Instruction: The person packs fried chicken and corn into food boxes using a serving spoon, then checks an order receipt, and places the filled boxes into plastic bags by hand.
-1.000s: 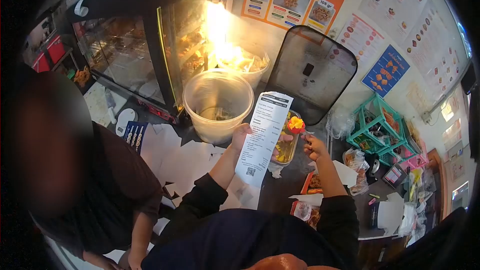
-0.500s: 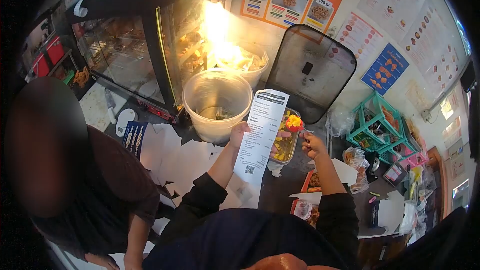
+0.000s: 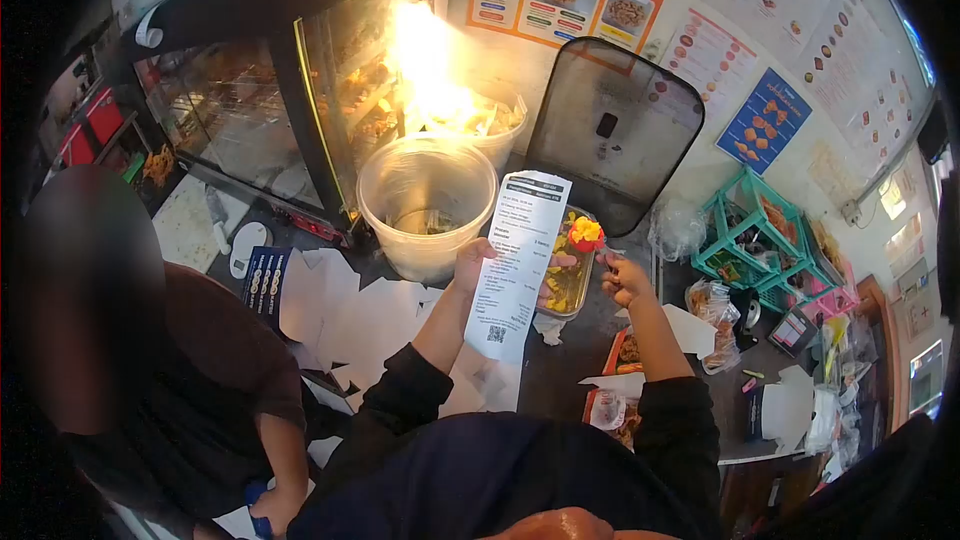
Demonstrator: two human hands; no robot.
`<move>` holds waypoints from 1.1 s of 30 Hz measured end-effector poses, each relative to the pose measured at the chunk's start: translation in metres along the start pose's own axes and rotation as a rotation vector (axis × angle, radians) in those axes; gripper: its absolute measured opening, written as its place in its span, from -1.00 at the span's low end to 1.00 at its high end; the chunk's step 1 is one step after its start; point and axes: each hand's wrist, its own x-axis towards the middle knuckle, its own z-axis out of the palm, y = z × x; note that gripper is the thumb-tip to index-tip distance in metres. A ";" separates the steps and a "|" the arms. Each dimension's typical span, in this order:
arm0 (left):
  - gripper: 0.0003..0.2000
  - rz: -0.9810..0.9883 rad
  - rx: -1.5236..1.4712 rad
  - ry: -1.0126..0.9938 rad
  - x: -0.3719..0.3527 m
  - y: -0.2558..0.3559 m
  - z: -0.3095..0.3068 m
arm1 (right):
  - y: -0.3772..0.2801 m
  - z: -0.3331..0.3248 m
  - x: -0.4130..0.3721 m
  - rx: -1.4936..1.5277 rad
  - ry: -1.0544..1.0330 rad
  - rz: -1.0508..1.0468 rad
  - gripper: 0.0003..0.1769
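My left hand (image 3: 474, 262) grips a long printed receipt (image 3: 515, 270), thumb on its left edge. Fingertips stick out past the paper's right edge, over a clear plastic tub (image 3: 575, 305) of yellow food pieces. In my right hand (image 3: 628, 283) is the thin handle of a red spoon (image 3: 585, 244), closed between the fingers. The spoon carries a heap of yellow pieces above the tub's far right part. The receipt covers the tub's left side. Below my right wrist lie open food boxes (image 3: 625, 352) with brown fried pieces.
A clear round bucket (image 3: 425, 205) stands beyond my left hand, near a glass-fronted warmer (image 3: 230, 130). White unfolded boxes (image 3: 385, 340) cover the counter left. A dark mesh lid (image 3: 615, 130) leans against the wall. Teal baskets (image 3: 755, 240) stand right. A co-worker (image 3: 230, 370) stands close at left.
The view has shifted slightly. My hands keep their hold on the receipt and spoon. The co-worker's hand has moved, and something blue now shows beside it.
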 end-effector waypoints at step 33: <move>-0.29 -0.020 0.045 0.094 -0.001 -0.037 -0.008 | -0.015 -0.021 -0.128 0.104 -0.039 -0.170 -0.84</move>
